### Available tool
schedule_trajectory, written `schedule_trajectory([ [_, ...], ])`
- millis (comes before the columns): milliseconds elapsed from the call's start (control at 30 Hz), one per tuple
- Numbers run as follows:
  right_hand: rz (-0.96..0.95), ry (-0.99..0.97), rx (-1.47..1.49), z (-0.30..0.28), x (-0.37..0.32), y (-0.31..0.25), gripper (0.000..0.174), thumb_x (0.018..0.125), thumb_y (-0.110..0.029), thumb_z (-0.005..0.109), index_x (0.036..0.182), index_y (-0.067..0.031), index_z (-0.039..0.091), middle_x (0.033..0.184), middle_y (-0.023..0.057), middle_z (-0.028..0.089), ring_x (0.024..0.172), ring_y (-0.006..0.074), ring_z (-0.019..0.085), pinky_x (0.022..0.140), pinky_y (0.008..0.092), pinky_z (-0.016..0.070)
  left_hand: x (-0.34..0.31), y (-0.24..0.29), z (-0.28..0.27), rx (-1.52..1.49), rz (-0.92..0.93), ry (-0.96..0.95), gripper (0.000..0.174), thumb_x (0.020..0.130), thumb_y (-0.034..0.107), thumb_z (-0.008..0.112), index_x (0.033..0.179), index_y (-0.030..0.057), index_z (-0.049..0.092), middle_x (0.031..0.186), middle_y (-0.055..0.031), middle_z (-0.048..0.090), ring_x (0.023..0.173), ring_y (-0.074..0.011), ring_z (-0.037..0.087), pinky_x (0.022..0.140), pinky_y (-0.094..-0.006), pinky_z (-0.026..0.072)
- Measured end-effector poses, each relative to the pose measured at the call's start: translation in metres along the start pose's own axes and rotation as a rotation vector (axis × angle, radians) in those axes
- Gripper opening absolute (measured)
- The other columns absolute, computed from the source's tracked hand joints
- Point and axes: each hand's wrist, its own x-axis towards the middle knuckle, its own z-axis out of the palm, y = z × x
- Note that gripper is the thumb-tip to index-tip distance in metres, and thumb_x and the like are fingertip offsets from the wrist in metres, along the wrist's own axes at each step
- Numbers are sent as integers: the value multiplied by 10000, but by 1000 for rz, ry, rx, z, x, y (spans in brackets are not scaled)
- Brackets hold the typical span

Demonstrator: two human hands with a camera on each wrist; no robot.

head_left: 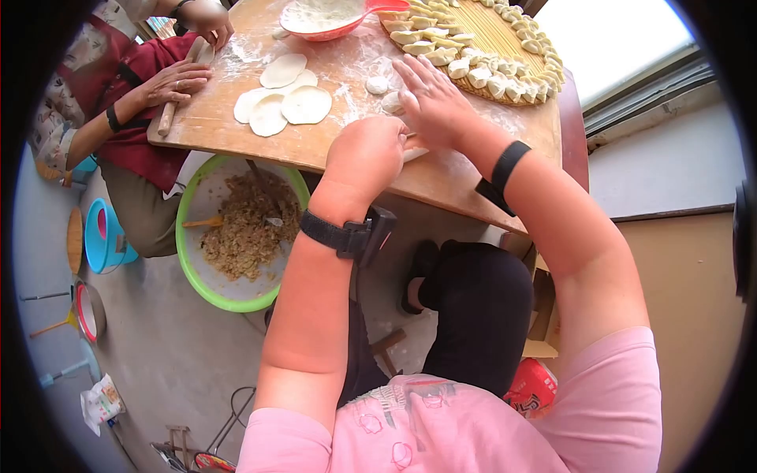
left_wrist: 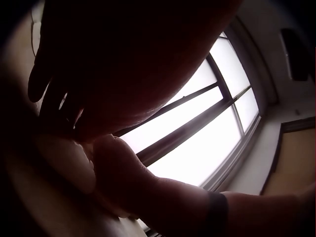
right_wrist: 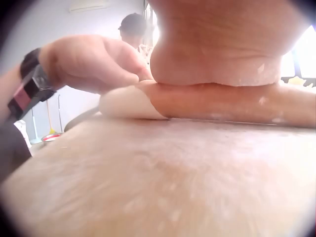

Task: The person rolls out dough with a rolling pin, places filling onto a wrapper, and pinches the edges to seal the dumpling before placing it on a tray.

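In the head view my left hand pinches a thin dough piece near the table's front edge. Beside it my right hand has its fingers stretched forward. The right wrist view has my right palm resting on a rolling pin, whose end lies against the pale dough round; my left hand is at the dough's far side. Dark shapes of my left hand and right hand fill much of the left wrist view.
Several dough rounds lie left of my hands, a flour bowl behind them. Dumplings cover a round mat at the back right. Another person's hand rests on a rolling pin. A filling basin stands below the table edge.
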Motion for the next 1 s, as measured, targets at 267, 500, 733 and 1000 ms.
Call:
schedule_trajectory([
  [267, 116, -316, 279, -87, -74, -38, 552, 1013, -230, 413, 1534, -63, 341, 1588, 189, 329, 1491, 341, 285, 1207, 429, 262, 1, -7, 3, -10, -21, 34, 159, 876, 126, 655, 982, 15, 699, 933, -211, 692, 896, -395, 656, 793, -460, 518],
  [500, 31, -45, 11, -12, -6, -10, 541, 1033, -293, 381, 1533, -87, 348, 1587, 196, 339, 1486, 348, 297, 1215, 451, 240, -8, -1, -1, 28, 4, -5, 155, 891, 167, 639, 920, 22, 685, 893, -209, 681, 878, -402, 648, 787, -465, 513],
  [733, 156, -217, 330, -81, -66, -43, 530, 1024, -278, 430, 1510, -72, 379, 1575, 175, 366, 1466, 344, 336, 1198, 444, 277, -6, -10, -3, 60, -14, 0, 154, 895, 180, 628, 911, 44, 699, 922, -193, 690, 858, -390, 651, 783, -475, 518],
  [1000, 183, -209, 292, -88, -83, -34, 510, 1001, -232, 467, 1491, -95, 433, 1567, 162, 387, 1451, 343, 360, 1187, 437, 292, 20, -28, 9, 401, 279, 459, 300, 887, 125, 616, 1177, 67, 665, 1196, -116, 670, 1153, -327, 579, 967, -467, 470],
])
